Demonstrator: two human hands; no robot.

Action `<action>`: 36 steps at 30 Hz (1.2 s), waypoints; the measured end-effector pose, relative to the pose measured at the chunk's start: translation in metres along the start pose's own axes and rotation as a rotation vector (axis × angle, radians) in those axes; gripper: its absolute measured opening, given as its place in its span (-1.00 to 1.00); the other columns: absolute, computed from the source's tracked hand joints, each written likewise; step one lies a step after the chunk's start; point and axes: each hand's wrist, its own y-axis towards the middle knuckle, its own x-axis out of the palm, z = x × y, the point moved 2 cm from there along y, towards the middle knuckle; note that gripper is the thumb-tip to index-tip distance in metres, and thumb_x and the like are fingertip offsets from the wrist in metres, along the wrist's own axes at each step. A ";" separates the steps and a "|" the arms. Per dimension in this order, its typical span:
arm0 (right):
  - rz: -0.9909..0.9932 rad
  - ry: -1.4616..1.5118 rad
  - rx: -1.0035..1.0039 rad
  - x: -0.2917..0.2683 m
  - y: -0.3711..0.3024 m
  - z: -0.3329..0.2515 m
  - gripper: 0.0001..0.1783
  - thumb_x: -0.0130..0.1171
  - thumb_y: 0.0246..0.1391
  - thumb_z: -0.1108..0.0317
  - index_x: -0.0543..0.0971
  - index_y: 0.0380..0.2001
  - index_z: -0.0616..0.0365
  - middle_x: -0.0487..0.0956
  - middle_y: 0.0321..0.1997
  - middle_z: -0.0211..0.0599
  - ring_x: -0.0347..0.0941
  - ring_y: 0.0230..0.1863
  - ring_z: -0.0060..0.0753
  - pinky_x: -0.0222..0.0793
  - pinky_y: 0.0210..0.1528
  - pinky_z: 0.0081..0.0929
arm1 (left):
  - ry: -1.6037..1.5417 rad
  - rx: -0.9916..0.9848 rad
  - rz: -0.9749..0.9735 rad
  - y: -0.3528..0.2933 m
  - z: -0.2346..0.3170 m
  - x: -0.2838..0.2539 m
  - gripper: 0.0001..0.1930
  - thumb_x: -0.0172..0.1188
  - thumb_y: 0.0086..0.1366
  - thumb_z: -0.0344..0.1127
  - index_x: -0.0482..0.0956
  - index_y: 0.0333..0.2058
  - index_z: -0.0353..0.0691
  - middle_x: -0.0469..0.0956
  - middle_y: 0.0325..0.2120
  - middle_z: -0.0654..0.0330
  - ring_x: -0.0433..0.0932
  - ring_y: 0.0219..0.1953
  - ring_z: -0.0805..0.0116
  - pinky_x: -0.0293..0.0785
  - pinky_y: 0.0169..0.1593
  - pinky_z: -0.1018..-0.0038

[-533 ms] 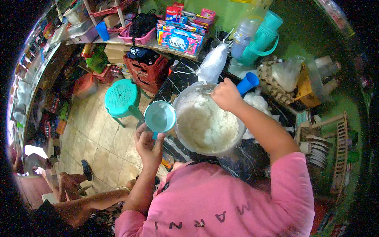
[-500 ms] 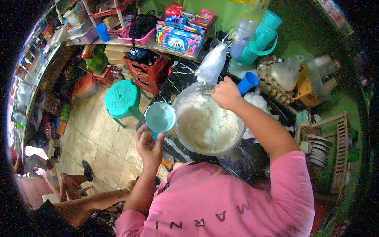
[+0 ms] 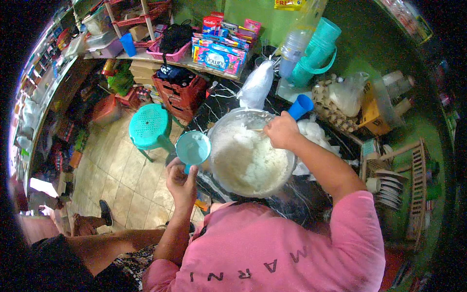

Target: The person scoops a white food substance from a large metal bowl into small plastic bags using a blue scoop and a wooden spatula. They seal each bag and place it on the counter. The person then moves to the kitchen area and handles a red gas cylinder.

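Observation:
My left hand (image 3: pixel 181 182) is closed round the handle of a turquoise dipper (image 3: pixel 193 148), whose inside looks wet or whitish. It hangs just left of a large pale mixing bowl (image 3: pixel 215 181). Inside the bowl lies a white, lumpy, floury mixture (image 3: pixel 253 158), heaped toward the middle and right. Over the bowl's far right rim, my right hand (image 3: pixel 282 131) is closed on a thin light-brown stick (image 3: pixel 258 129) that points left across the mixture. Whether the stick has a spoon end cannot be seen.
The bowl stands on a black marbled table (image 3: pixel 221 100). Beyond it are a white plastic bag (image 3: pixel 255 85), a blue cup (image 3: pixel 300 105), turquoise pitchers (image 3: pixel 318 53) and egg trays (image 3: pixel 326 104). A dish rack (image 3: pixel 416 190) stands right. A green stool (image 3: pixel 151 127) and another person's leg (image 3: pixel 112 247) are left.
My right hand has shifted slightly right and down over the bowl, with more of the stick showing. The dipper in my left hand has moved slightly left.

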 end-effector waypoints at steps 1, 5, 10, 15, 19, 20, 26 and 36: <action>0.009 0.011 0.001 0.001 -0.004 -0.003 -0.86 0.19 -0.34 0.29 0.60 -0.56 -0.02 0.59 -0.52 -0.32 0.54 -0.41 -0.30 0.27 -0.33 -0.25 | 0.016 -0.021 -0.006 0.000 -0.003 0.001 -0.80 0.29 0.06 -0.50 0.38 -0.50 -0.31 0.35 -0.07 0.07 0.40 -0.17 0.44 0.37 -0.21 0.58; 0.027 0.032 0.027 0.003 -0.015 -0.013 -0.88 0.16 -0.31 0.30 0.59 -0.57 0.00 0.58 -0.53 -0.33 0.54 -0.41 -0.30 0.28 -0.32 -0.25 | 0.008 -0.029 -0.013 0.003 -0.009 0.007 -0.80 0.29 0.08 -0.46 0.38 -0.50 -0.30 0.35 -0.07 0.10 0.39 -0.18 0.45 0.36 -0.24 0.60; 0.043 0.018 0.005 -0.005 -0.034 -0.021 -0.88 0.12 -0.26 0.30 0.57 -0.56 0.02 0.57 -0.53 -0.35 0.52 -0.42 -0.31 0.26 -0.32 -0.27 | -0.180 -0.129 0.004 0.005 -0.009 0.007 -0.81 0.29 0.10 -0.42 0.41 -0.48 -0.30 0.34 -0.08 0.14 0.40 -0.22 0.49 0.37 -0.28 0.62; 0.058 -0.014 -0.219 -0.025 -0.049 -0.037 -0.86 0.06 -0.22 0.29 0.55 -0.53 0.04 0.52 -0.57 -0.41 0.46 -0.45 -0.38 0.20 -0.35 -0.32 | -0.100 -0.128 -0.001 0.008 -0.003 0.000 -0.82 0.29 0.11 -0.40 0.43 -0.48 -0.29 0.34 -0.07 0.13 0.41 -0.24 0.51 0.37 -0.28 0.64; 0.386 -0.200 -0.004 -0.037 -0.032 -0.017 -0.93 0.05 -0.21 0.35 0.52 -0.63 0.03 0.49 -0.62 -0.42 0.42 -0.50 -0.42 0.13 -0.42 -0.34 | -0.077 -0.104 0.023 0.009 0.002 0.002 -0.81 0.29 0.11 -0.40 0.44 -0.51 -0.29 0.35 -0.07 0.10 0.40 -0.26 0.52 0.36 -0.29 0.64; 0.282 -0.217 0.024 -0.033 -0.025 -0.010 -0.92 0.05 -0.21 0.35 0.52 -0.65 0.02 0.49 -0.63 -0.42 0.42 -0.50 -0.42 0.13 -0.41 -0.34 | -0.061 -0.091 0.030 0.009 0.004 0.003 -0.81 0.30 0.11 -0.40 0.44 -0.52 -0.29 0.35 -0.07 0.09 0.40 -0.26 0.52 0.37 -0.29 0.63; 0.109 -0.123 0.122 -0.006 0.008 -0.009 -0.90 0.11 -0.21 0.34 0.61 -0.65 -0.03 0.56 -0.61 -0.39 0.49 -0.51 -0.40 0.17 -0.41 -0.30 | -0.006 -0.014 0.034 0.003 0.011 0.005 -0.80 0.31 0.09 -0.40 0.43 -0.54 -0.28 0.37 -0.06 0.06 0.42 -0.26 0.48 0.36 -0.28 0.61; -0.164 0.095 0.232 -0.003 -0.002 -0.002 -0.89 0.18 -0.28 0.30 0.63 -0.56 -0.05 0.61 -0.47 -0.30 0.55 -0.38 -0.31 0.24 -0.27 -0.25 | -0.050 -0.069 0.064 0.001 0.001 0.007 -0.82 0.31 0.08 -0.39 0.46 -0.53 -0.28 0.39 -0.08 0.03 0.43 -0.25 0.45 0.35 -0.30 0.60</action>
